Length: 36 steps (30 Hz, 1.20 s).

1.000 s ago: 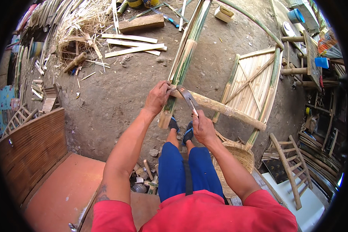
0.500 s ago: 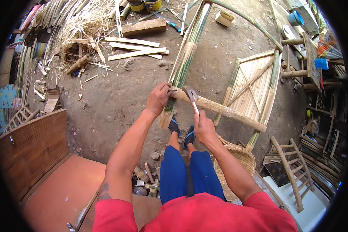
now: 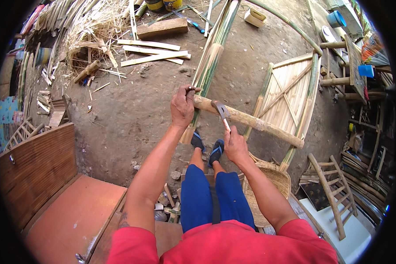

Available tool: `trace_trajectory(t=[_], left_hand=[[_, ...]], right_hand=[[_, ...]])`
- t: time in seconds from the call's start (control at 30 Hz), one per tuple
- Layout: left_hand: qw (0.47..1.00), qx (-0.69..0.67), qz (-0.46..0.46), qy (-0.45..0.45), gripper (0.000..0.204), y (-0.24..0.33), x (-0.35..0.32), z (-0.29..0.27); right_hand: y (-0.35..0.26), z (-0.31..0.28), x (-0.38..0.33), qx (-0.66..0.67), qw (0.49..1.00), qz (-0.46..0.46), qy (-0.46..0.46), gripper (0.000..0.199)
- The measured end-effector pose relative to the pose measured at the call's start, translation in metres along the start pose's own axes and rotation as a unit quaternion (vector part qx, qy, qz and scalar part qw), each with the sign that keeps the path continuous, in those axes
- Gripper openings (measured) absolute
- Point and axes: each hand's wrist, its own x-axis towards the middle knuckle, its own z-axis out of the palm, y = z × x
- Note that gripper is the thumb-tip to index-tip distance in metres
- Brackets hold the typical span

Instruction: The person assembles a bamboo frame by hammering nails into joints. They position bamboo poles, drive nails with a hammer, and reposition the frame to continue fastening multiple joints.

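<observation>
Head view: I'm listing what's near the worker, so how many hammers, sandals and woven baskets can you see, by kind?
Hammer: 1
Sandals: 2
Woven basket: 1
Total: 4

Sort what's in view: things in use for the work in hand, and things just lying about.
In use, by the look of it:
- hammer, in the right hand
- small dark piece, unclear, in the left hand
- bamboo crosspiece
- green bamboo pole

Apparently lying about:
- pale strips
- wood block
- woven basket
- blue tub
</observation>
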Motion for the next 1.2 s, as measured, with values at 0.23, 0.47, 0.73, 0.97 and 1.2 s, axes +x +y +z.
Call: trace_trajectory(t=[0.23, 0.47, 0.73, 0.97, 1.2], left_hand=[[0.994, 0.084, 0.072, -0.02, 0.016, -0.038, -0.02, 0.019], [0.993, 0.102, 0.057, -0.022, 0.016, -0.046, -0.023, 0.02], [0.984, 0.137, 0.107, -0.027, 0.012, -0.046, -0.019, 0.013], [0.983, 0.147, 0.106, -0.037, 0.014, -0.046, -0.02, 0.013], [0.984, 0.137, 0.094, -0.063, 0.028, -0.05, -0.021, 0.008]], right_hand=[[-0.043, -0.05, -0.008, 0.097, 0.994, -0.044, -0.002, 0.019], [-0.067, -0.069, -0.007, 0.168, 0.948, -0.256, 0.083, 0.013], [-0.086, -0.09, -0.01, 0.106, 0.974, -0.197, 0.026, 0.016], [-0.101, -0.092, 0.006, -0.058, 0.996, -0.047, -0.055, 0.015], [-0.072, -0.069, 0.005, -0.016, 0.99, -0.138, -0.025, 0.018]])
